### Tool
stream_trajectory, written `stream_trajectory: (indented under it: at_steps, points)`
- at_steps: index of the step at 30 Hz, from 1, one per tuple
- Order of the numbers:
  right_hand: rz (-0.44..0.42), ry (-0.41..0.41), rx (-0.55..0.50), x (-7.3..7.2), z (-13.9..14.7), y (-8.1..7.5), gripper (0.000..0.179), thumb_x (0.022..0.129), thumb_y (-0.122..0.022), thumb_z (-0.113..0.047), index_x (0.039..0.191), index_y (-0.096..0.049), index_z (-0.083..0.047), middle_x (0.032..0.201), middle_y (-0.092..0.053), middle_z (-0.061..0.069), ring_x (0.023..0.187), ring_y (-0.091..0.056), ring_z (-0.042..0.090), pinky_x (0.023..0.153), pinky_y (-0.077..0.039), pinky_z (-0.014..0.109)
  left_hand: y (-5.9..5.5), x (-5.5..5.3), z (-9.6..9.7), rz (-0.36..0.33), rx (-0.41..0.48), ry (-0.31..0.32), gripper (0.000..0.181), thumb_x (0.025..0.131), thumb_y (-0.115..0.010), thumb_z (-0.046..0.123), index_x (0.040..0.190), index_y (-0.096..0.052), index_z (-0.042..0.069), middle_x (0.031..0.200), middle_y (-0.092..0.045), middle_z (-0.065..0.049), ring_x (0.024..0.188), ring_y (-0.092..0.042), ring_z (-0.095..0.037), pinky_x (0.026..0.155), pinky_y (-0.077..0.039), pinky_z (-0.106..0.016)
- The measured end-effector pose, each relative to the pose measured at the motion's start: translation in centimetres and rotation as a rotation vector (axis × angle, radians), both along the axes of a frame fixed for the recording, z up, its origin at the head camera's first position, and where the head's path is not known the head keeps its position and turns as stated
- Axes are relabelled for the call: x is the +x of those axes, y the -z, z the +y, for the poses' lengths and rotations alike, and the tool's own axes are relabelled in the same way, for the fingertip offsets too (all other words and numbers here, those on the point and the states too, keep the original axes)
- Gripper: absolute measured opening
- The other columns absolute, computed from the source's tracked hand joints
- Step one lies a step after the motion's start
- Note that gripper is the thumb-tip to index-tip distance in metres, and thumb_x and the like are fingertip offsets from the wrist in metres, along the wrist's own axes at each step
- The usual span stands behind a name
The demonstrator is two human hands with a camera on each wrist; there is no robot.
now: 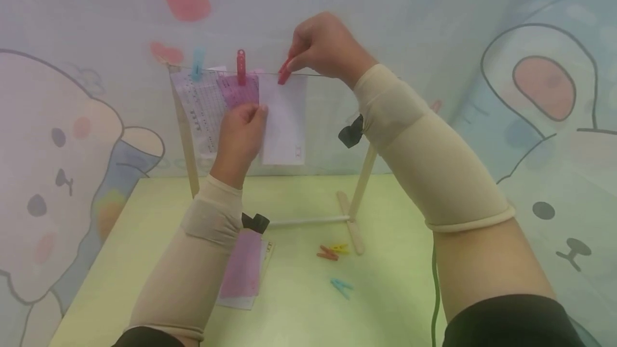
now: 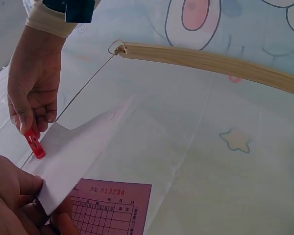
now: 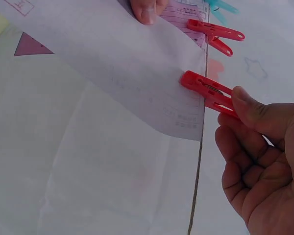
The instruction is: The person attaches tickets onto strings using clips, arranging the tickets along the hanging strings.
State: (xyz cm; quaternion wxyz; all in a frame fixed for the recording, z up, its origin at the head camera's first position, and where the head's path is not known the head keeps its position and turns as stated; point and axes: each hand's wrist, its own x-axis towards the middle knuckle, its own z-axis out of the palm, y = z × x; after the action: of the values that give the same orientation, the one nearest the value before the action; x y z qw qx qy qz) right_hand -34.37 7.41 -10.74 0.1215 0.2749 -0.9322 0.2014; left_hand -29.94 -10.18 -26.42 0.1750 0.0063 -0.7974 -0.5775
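My right hand [image 1: 325, 47] pinches a red clothespin [image 3: 210, 93] between thumb and fingers, its jaws over the top edge of a white paper slip [image 1: 284, 127] at the string [image 3: 196, 191]. The slip hangs down in front of the string, with faint print showing through it. My left hand [image 1: 241, 135] pinches the slip's left edge between thumb and fingers. Just left, another red clothespin [image 1: 241, 68] clips a pink printed slip [image 2: 112, 205] on the string. Farther left, a light blue clothespin [image 1: 197, 64] holds a printed sheet [image 1: 202, 108].
A wooden frame [image 1: 182, 133] carries the string at both ends. On the yellow-green table [image 1: 385, 293] lie an orange-red clothespin [image 1: 328, 253], a yellow one [image 1: 340, 248] and a blue one [image 1: 341, 287]. A stack of pink and white slips [image 1: 243, 266] lies beside my left forearm.
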Motion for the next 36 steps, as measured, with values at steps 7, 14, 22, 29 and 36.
stream_trajectory:
  at_steps: [7, 14, 22, 29, 36]
  points:
    - [-0.111, -0.005, 0.113, -0.2, -0.1, -0.1, 0.025, 0.09, -0.083, -0.026, 0.107, -0.072, -0.013, 0.103, -0.072, 0.001, 0.097, -0.061, 0.015, 0.088, -0.049, 0.028, 0.2, -0.1, 0.2, 0.017, -0.035, -0.015, 0.032, 0.108, -0.055, 0.034, 0.117, -0.073, 0.01, 0.099, -0.064, -0.007, 0.094, -0.055, -0.021, 0.08, -0.048, -0.035]
    - [-0.165, -0.035, 0.067, -0.2, 0.7, 0.3, 0.05, 0.092, -0.081, -0.029, 0.136, -0.063, -0.015, 0.118, -0.073, -0.002, 0.109, -0.065, 0.011, 0.101, -0.05, 0.028, 0.5, 0.1, 0.2, 0.004, -0.031, -0.016, 0.033, 0.108, -0.055, 0.035, 0.124, -0.071, 0.01, 0.114, -0.067, -0.005, 0.103, -0.058, -0.022, 0.088, -0.054, -0.04]
    - [0.028, -0.013, -0.008, 1.5, 4.0, 1.6, 0.058, 0.097, -0.069, -0.048, 0.148, -0.055, -0.022, 0.142, -0.062, -0.006, 0.134, -0.051, 0.01, 0.114, -0.039, 0.031, 1.5, 0.9, -0.1, 0.151, -0.062, -0.034, 0.027, 0.106, -0.059, 0.03, 0.122, -0.07, 0.011, 0.116, -0.069, -0.005, 0.104, -0.061, -0.021, 0.09, -0.055, -0.04]
    - [0.544, -0.217, -0.41, 5.1, 9.2, 8.5, 0.028, 0.097, -0.07, -0.018, 0.117, -0.072, 0.001, 0.118, -0.073, 0.014, 0.116, -0.064, 0.024, 0.103, -0.046, 0.035, 4.8, 2.9, -1.7, 0.318, -0.115, -0.163, 0.027, 0.103, -0.063, 0.029, 0.113, -0.073, 0.006, 0.102, -0.073, -0.008, 0.088, -0.064, -0.022, 0.078, -0.052, -0.038]
    - [0.409, -0.174, -0.519, 7.8, 14.8, 23.8, 0.011, 0.091, -0.073, -0.004, 0.102, -0.074, -0.001, 0.096, -0.074, 0.009, 0.087, -0.065, 0.021, 0.077, -0.051, 0.035, 13.8, 7.2, -4.1, 0.115, -0.243, -0.242, 0.029, 0.103, -0.062, 0.034, 0.111, -0.074, 0.008, 0.1, -0.075, -0.009, 0.087, -0.068, -0.026, 0.075, -0.053, -0.043]
